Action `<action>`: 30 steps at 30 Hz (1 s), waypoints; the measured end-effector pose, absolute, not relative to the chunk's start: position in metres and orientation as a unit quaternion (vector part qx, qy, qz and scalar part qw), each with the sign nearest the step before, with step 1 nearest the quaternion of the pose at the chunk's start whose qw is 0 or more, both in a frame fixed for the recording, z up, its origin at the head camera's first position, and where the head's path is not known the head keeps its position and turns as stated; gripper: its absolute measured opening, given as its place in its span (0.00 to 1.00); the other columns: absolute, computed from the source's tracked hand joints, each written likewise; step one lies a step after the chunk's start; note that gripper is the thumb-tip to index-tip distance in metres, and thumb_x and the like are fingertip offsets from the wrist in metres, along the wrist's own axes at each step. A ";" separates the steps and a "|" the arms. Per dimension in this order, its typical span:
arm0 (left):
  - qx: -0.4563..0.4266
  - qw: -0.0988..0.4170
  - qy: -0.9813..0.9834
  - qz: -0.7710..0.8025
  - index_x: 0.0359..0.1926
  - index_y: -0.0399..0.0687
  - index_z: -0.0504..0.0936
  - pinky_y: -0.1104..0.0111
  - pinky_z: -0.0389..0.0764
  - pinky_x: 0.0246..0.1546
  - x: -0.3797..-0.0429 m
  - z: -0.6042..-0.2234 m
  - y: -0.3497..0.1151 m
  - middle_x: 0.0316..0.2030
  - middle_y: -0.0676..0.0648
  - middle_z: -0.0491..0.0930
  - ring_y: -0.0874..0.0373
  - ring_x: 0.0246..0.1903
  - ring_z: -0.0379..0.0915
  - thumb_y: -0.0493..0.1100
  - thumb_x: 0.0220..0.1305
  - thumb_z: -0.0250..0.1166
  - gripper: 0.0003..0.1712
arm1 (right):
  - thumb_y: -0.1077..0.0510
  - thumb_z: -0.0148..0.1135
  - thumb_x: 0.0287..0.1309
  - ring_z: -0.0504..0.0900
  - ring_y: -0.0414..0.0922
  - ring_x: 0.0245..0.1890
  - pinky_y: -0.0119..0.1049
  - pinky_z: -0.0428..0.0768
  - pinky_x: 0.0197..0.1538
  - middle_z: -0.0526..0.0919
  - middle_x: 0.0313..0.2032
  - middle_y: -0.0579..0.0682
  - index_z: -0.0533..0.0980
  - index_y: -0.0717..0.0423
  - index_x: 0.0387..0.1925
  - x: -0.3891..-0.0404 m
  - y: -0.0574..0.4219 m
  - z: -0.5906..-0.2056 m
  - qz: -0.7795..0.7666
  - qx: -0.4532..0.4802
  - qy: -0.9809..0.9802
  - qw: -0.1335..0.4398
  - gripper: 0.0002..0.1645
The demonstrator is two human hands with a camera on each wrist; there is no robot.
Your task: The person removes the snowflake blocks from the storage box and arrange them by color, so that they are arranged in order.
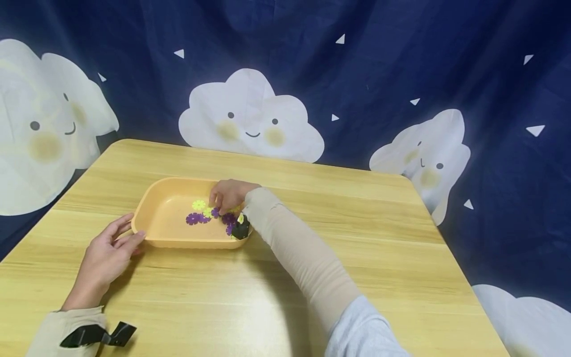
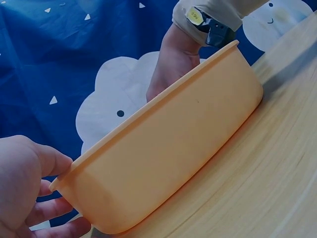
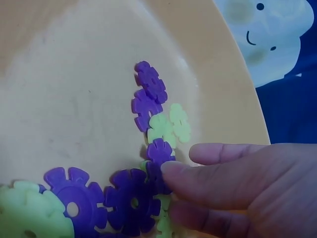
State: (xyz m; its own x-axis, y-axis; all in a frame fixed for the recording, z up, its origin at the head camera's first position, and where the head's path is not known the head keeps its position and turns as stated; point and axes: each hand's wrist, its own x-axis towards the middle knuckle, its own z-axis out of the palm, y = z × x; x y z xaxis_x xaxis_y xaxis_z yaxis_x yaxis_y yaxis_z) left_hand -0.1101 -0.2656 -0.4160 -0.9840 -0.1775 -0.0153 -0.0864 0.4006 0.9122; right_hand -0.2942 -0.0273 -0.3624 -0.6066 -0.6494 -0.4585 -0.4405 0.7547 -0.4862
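My left hand (image 1: 107, 255) grips the left end of a light-orange plastic tray (image 1: 183, 244), thumb at the rim and the other fingers on the outer wall. In the left wrist view, the tray's long side (image 2: 163, 139) fills the middle. My right hand (image 1: 231, 194) reaches down inside the tray's right part. In the right wrist view, its thumb (image 3: 190, 176) touches a purple flower-shaped plastic piece (image 3: 159, 151), with the other fingers spread apart. Several more purple pieces (image 3: 132, 203) and yellow-green pieces (image 3: 37, 210) lie around the fingertips, some overlapping.
The tray stands on a wood-grain table (image 1: 357, 223). Behind the table hangs a dark blue cloth (image 1: 294, 39) printed with white clouds. Black straps (image 1: 98, 336) are on the left sleeve, and a black device (image 2: 218, 32) sits at the right wrist.
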 end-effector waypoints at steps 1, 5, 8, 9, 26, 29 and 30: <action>0.079 0.042 -0.836 -0.541 0.74 0.40 0.51 0.80 0.82 0.35 -0.110 -0.416 -0.266 0.67 0.27 0.57 0.82 0.37 0.73 0.50 0.71 0.58 0.40 | 0.64 0.69 0.56 0.76 0.41 0.50 0.26 0.77 0.48 0.79 0.49 0.46 0.77 0.48 0.50 -0.294 -0.028 -0.362 -0.166 -0.301 0.883 0.321 0.20; 0.080 0.043 -0.837 -0.540 0.74 0.40 0.51 0.80 0.82 0.35 -0.110 -0.416 -0.266 0.67 0.28 0.58 0.83 0.37 0.72 0.50 0.71 0.58 0.40 | 0.64 0.72 0.53 0.75 0.40 0.49 0.28 0.77 0.49 0.78 0.48 0.44 0.77 0.46 0.49 -0.292 -0.029 -0.362 -0.168 -0.280 0.886 0.328 0.21; 0.080 0.044 -0.836 -0.541 0.74 0.40 0.51 0.80 0.82 0.34 -0.110 -0.416 -0.265 0.67 0.28 0.58 0.84 0.37 0.71 0.50 0.71 0.58 0.40 | 0.64 0.73 0.51 0.76 0.40 0.47 0.28 0.77 0.48 0.78 0.47 0.43 0.77 0.47 0.48 -0.291 -0.030 -0.363 -0.168 -0.278 0.886 0.330 0.23; 0.080 0.044 -0.836 -0.541 0.74 0.41 0.51 0.79 0.82 0.34 -0.110 -0.416 -0.265 0.67 0.28 0.58 0.84 0.37 0.71 0.50 0.71 0.58 0.39 | 0.64 0.73 0.50 0.76 0.40 0.46 0.27 0.77 0.47 0.78 0.46 0.44 0.77 0.48 0.48 -0.291 -0.030 -0.364 -0.172 -0.279 0.885 0.332 0.23; 0.077 0.046 -0.840 -0.535 0.74 0.40 0.52 0.80 0.82 0.34 -0.109 -0.414 -0.265 0.66 0.27 0.59 0.85 0.37 0.69 0.50 0.71 0.58 0.39 | 0.71 0.68 0.52 0.77 0.41 0.30 0.28 0.81 0.34 0.79 0.33 0.50 0.75 0.56 0.37 -0.292 -0.027 -0.370 -0.233 -0.319 0.847 0.356 0.14; 0.076 0.045 -0.840 -0.536 0.74 0.39 0.52 0.80 0.82 0.34 -0.109 -0.413 -0.265 0.66 0.27 0.59 0.85 0.37 0.70 0.49 0.71 0.58 0.39 | 0.69 0.66 0.56 0.76 0.41 0.28 0.28 0.81 0.32 0.79 0.33 0.50 0.76 0.54 0.40 -0.293 -0.027 -0.370 -0.230 -0.327 0.843 0.359 0.12; 0.076 0.045 -0.840 -0.536 0.74 0.39 0.51 0.80 0.82 0.34 -0.109 -0.413 -0.265 0.67 0.27 0.59 0.85 0.37 0.70 0.50 0.71 0.58 0.40 | 0.69 0.66 0.57 0.76 0.41 0.27 0.28 0.80 0.31 0.79 0.33 0.51 0.77 0.53 0.41 -0.293 -0.027 -0.371 -0.228 -0.331 0.842 0.360 0.12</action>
State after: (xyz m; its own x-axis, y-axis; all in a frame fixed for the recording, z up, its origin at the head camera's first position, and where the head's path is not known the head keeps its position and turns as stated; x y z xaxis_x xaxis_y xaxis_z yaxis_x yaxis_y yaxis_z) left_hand -0.1089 -0.2651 -0.4133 -0.9846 -0.1749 -0.0061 -0.0793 0.4145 0.9066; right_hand -0.2934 -0.0269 -0.3706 -0.5225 -0.7208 -0.4555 -0.3931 0.6777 -0.6215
